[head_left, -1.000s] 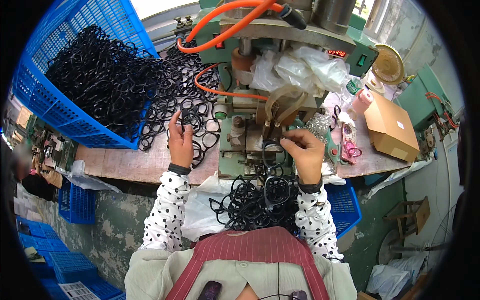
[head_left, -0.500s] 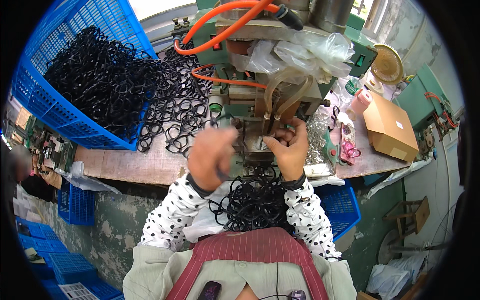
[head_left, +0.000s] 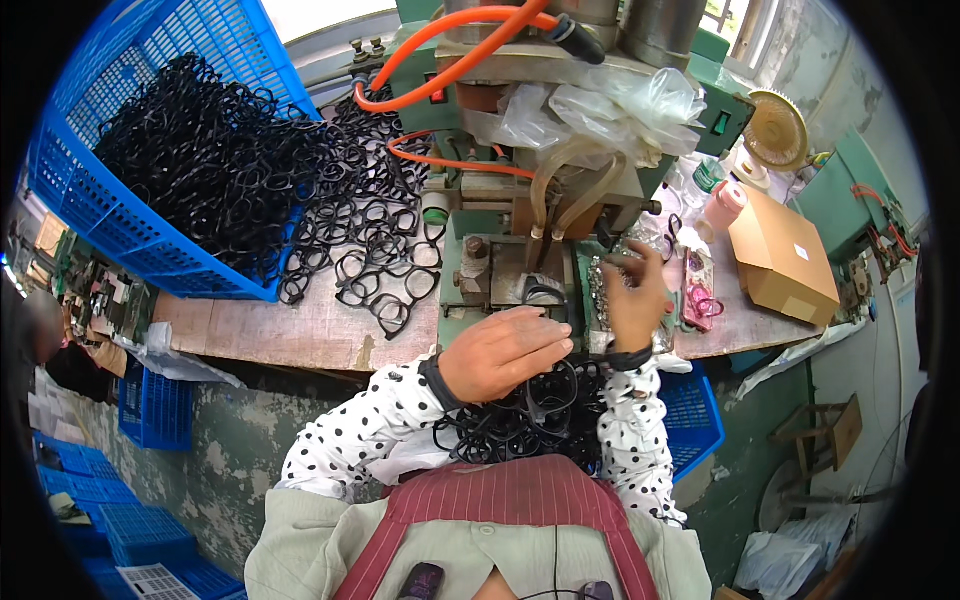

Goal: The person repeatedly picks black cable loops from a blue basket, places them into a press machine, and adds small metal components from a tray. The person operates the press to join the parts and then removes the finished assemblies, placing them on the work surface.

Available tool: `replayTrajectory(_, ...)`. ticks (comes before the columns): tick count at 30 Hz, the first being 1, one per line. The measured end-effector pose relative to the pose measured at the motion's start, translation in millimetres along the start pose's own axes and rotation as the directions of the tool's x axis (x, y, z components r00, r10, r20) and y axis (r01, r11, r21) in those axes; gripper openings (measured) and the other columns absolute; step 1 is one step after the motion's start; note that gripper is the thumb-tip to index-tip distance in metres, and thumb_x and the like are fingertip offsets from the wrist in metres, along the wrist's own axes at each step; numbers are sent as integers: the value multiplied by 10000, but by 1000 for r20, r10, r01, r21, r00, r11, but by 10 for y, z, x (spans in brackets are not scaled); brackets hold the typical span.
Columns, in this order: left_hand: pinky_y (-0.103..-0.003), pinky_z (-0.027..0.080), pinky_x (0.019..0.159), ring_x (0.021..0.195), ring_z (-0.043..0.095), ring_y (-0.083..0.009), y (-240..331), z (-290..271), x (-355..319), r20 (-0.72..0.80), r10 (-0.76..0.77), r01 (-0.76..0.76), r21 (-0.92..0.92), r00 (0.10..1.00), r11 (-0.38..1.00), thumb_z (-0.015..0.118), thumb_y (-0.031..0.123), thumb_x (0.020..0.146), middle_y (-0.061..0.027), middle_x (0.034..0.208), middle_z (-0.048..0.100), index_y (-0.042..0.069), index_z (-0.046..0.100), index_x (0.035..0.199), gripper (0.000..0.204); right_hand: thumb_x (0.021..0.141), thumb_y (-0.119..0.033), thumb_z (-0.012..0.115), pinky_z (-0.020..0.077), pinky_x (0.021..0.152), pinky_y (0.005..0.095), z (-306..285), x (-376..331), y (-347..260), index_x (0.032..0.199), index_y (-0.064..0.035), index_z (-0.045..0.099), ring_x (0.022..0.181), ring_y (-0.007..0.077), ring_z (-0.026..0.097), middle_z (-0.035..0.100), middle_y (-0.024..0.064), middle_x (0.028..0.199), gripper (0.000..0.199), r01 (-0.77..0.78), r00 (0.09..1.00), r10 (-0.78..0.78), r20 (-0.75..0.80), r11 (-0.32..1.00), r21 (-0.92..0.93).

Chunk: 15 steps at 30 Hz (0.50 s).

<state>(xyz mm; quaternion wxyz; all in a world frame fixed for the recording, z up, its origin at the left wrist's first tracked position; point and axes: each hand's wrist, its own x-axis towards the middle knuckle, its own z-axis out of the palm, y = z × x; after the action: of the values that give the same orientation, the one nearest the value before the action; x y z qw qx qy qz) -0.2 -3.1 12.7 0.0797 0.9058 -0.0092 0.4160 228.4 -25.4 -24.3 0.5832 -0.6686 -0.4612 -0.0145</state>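
Note:
My left hand point(head_left: 507, 352) is at the near edge of a green press machine point(head_left: 460, 325), palm down. It holds a black eyeglass frame point(head_left: 546, 290), one rim of which rests over the metal plate point(head_left: 510, 288) under two tubes. The thumb of this hand is hidden. To its right, my right hand point(head_left: 636, 300) hangs over a pile of small shiny metal parts point(head_left: 600, 285), its fingers bent and blurred. Whether it has a part between the fingertips does not show. Below the hands, a heap of black eyeglass frames point(head_left: 520, 425) lies in front of my apron.
A tilted blue crate point(head_left: 120, 215) full of black frames stands at the left, with loose frames point(head_left: 390, 285) spilled on the table beside it. Orange hoses point(head_left: 440, 45) loop over the machine. On the right are a cardboard box point(head_left: 785, 250), a pink bottle point(head_left: 725, 203) and a fan point(head_left: 775, 130).
My left hand has moved right and nearer to me, and its frame now reaches the plate. My right hand has left the plate and shifted right to the metal parts.

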Motion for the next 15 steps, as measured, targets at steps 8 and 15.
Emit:
replayTrajectory(8, -438, 518, 939, 1058, 630, -270, -33, 62, -47, 23, 2, -2, -6, 1000, 1000, 660, 39, 809, -142, 1211, 626, 27, 602, 1210, 405, 770, -260, 744, 514, 682, 413, -673, -127, 524, 1005, -139, 685, 760, 305, 662, 680, 96, 805, 271, -54, 953, 214, 216, 817, -573)
replayTrajectory(15, -465, 481, 993, 1069, 603, -290, -11, 96, -76, -7, -11, 11, -27, 1000, 1000, 641, 45, 786, -125, 1256, 589, 33, 596, 1201, 418, 800, -242, 732, 494, 674, 395, -404, -225, 768, 848, -97, 704, 749, 301, 633, 644, 105, 793, 156, -38, 981, 111, 157, 912, -409)
